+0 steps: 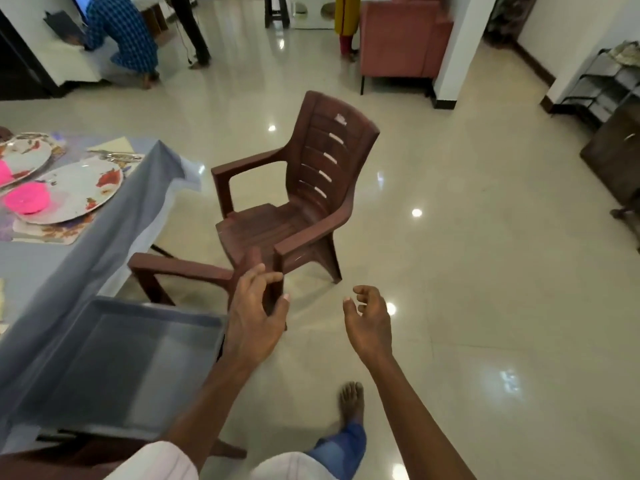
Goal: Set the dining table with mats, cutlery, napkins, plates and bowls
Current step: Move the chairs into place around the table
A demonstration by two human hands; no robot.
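Left hand (254,317) and right hand (369,322) outstretched — fingers loosely curled.

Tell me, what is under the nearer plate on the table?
A patterned mat lies under the plate. Only its near edge shows; the rest is covered. A pink bowl sits on the plate and hides part of it.

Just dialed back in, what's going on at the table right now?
A person stands beside the table with both hands out in front. The right hand is loosely curled and holds nothing. The left hand is at the arm of the near chair; whether it grips it is unclear. Plates with pink bowls sit on mats, cutlery beyond. Another chair stands apart.
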